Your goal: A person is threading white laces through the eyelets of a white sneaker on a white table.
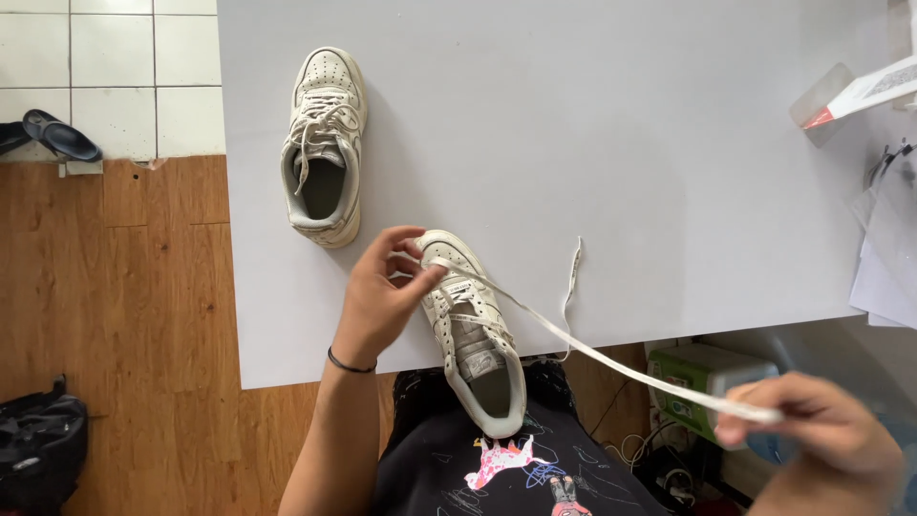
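A worn white sneaker (474, 334) lies at the near edge of the pale grey table (611, 143), its heel hanging over the edge toward me. My left hand (379, 298) rests on the shoe's toe and pinches the lace near the front eyelets. My right hand (823, 425) is low at the right, off the table, and holds one end of the white shoelace (611, 358) pulled taut from the shoe. The lace's other end (571, 279) trails loose on the table. A second white sneaker (324, 148), laced, sits farther back to the left.
Papers (884, 248) and a clear plastic holder with a card (841, 100) lie at the table's right side. Below are a wooden floor (143, 306), white tiles with a dark sandal (59, 137), a black bag (40, 449) and a green box with cables (702, 377).
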